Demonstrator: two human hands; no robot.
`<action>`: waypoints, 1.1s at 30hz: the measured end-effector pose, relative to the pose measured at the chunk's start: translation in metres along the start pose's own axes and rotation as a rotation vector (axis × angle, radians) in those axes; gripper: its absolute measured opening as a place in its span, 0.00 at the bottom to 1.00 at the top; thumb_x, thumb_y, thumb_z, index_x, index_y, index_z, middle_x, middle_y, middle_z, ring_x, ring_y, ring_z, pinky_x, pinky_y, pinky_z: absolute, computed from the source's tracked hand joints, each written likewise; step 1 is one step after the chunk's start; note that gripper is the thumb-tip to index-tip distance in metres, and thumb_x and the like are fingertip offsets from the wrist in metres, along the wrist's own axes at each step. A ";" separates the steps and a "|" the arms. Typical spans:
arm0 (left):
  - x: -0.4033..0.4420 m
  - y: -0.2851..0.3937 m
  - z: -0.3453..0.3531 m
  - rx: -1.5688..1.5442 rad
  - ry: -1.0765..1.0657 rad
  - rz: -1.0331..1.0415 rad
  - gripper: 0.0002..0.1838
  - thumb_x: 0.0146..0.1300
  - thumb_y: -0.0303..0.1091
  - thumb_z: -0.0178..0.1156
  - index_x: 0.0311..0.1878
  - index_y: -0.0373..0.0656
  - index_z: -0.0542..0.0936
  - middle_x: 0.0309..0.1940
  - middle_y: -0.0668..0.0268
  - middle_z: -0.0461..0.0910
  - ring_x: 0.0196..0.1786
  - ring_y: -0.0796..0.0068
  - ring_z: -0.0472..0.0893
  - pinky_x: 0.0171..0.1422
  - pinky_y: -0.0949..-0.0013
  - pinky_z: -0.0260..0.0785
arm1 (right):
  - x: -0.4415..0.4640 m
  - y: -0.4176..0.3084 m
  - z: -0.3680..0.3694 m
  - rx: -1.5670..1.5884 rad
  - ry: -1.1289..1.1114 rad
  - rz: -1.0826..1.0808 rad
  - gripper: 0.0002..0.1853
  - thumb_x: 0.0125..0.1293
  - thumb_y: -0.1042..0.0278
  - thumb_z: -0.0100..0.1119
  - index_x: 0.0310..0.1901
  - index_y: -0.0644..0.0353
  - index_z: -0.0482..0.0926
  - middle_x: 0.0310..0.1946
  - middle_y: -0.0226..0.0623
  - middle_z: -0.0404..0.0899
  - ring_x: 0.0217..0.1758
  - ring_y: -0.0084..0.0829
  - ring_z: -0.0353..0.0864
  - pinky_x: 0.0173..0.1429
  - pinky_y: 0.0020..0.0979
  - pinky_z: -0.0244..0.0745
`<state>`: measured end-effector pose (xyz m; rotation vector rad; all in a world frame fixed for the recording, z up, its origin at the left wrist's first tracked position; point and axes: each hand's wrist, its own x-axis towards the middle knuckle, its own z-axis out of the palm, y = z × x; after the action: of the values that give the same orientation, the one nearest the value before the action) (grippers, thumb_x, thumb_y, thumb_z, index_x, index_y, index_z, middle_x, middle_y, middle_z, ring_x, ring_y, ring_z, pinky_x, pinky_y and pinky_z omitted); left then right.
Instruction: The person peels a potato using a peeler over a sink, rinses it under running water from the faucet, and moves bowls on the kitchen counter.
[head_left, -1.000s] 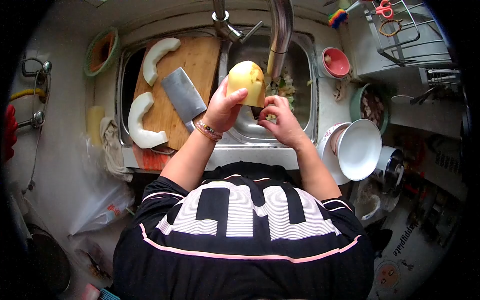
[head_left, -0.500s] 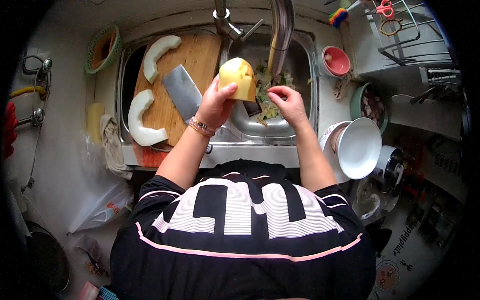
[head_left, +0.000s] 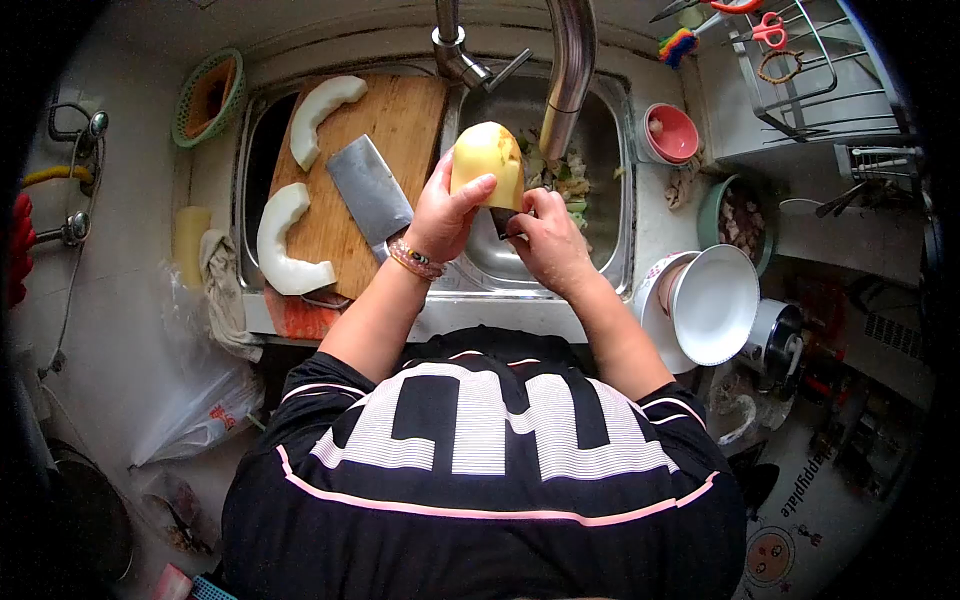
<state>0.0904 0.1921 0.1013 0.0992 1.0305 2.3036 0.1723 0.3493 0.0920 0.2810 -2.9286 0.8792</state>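
A yellow, peeled-looking vegetable piece [head_left: 483, 162] with brownish patches is held over the sink by my left hand [head_left: 441, 215], thumb across its front. My right hand [head_left: 548, 236] is just below and right of it, fingers pinched together; what they hold, if anything, is too small to name. A dark piece [head_left: 503, 220] shows between the hands, partly hidden. On the wooden cutting board [head_left: 415, 112] lie a cleaver [head_left: 368, 188] and two curved white slices, one at the top [head_left: 315, 118] and one lower down [head_left: 280, 240].
Scraps [head_left: 570, 182] lie in the sink basin [head_left: 610, 130] under the faucet [head_left: 571, 80]. To the right stand a pink bowl [head_left: 675, 133], a green bowl of meat [head_left: 740, 222] and a white bowl [head_left: 715, 304]. A green basket [head_left: 209, 98] sits at upper left.
In the half-second-ago frame my right hand was apart from the vegetable; now it is close beneath it. My left hand and the vegetable have shifted slightly right.
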 end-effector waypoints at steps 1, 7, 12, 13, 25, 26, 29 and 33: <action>0.000 0.000 0.000 0.002 -0.005 0.004 0.30 0.56 0.30 0.64 0.62 0.40 0.64 0.52 0.65 0.73 0.55 0.74 0.73 0.61 0.68 0.64 | 0.000 0.000 0.001 0.001 -0.004 0.016 0.07 0.46 0.73 0.67 0.29 0.57 0.80 0.42 0.38 0.68 0.49 0.40 0.69 0.53 0.36 0.69; 0.001 -0.002 0.001 0.031 0.001 0.047 0.31 0.56 0.29 0.64 0.62 0.40 0.64 0.52 0.65 0.73 0.55 0.74 0.73 0.62 0.68 0.64 | 0.002 0.007 0.002 0.183 -0.043 0.108 0.06 0.47 0.74 0.65 0.28 0.59 0.79 0.43 0.39 0.67 0.49 0.41 0.67 0.56 0.36 0.68; 0.004 -0.004 0.000 0.040 0.020 0.088 0.30 0.56 0.29 0.64 0.62 0.40 0.64 0.52 0.65 0.73 0.55 0.74 0.73 0.62 0.68 0.64 | 0.000 0.022 0.002 0.773 -0.051 0.307 0.05 0.54 0.74 0.64 0.30 0.59 0.77 0.47 0.37 0.66 0.52 0.31 0.68 0.57 0.30 0.65; 0.005 -0.004 0.000 0.030 0.019 0.090 0.30 0.56 0.29 0.64 0.62 0.40 0.64 0.52 0.65 0.73 0.55 0.74 0.73 0.62 0.68 0.64 | 0.000 0.030 0.003 1.009 -0.061 0.408 0.04 0.55 0.75 0.64 0.31 0.59 0.77 0.49 0.36 0.66 0.53 0.27 0.68 0.57 0.28 0.65; 0.017 -0.013 -0.001 -0.067 0.023 0.057 0.27 0.58 0.32 0.63 0.59 0.41 0.66 0.50 0.66 0.74 0.53 0.76 0.74 0.59 0.71 0.66 | 0.152 0.090 -0.043 -0.218 0.209 -0.296 0.30 0.58 0.79 0.51 0.65 0.62 0.61 0.61 0.46 0.68 0.62 0.45 0.69 0.64 0.37 0.65; 0.017 -0.014 0.001 -0.067 0.031 0.061 0.27 0.58 0.32 0.63 0.60 0.41 0.66 0.50 0.67 0.73 0.53 0.76 0.74 0.59 0.71 0.66 | 0.174 0.108 -0.027 -0.380 0.302 -0.271 0.27 0.58 0.67 0.52 0.61 0.60 0.66 0.59 0.45 0.70 0.61 0.44 0.71 0.63 0.37 0.67; 0.015 -0.011 0.003 -0.052 0.038 0.073 0.28 0.58 0.31 0.63 0.60 0.40 0.65 0.51 0.67 0.73 0.54 0.76 0.73 0.60 0.71 0.65 | 0.197 0.097 -0.034 -0.438 -0.048 0.056 0.25 0.56 0.53 0.54 0.54 0.58 0.75 0.55 0.44 0.75 0.58 0.43 0.74 0.60 0.38 0.70; 0.010 -0.005 0.004 -0.076 0.038 0.094 0.28 0.58 0.31 0.63 0.61 0.40 0.65 0.51 0.67 0.73 0.54 0.75 0.73 0.60 0.70 0.64 | 0.185 0.082 -0.043 -0.232 -0.174 0.151 0.25 0.54 0.54 0.55 0.50 0.61 0.76 0.51 0.47 0.77 0.57 0.45 0.74 0.59 0.39 0.69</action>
<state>0.0861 0.2027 0.0988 0.0747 0.9744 2.4353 -0.0245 0.4118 0.1060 0.1284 -3.2105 0.5458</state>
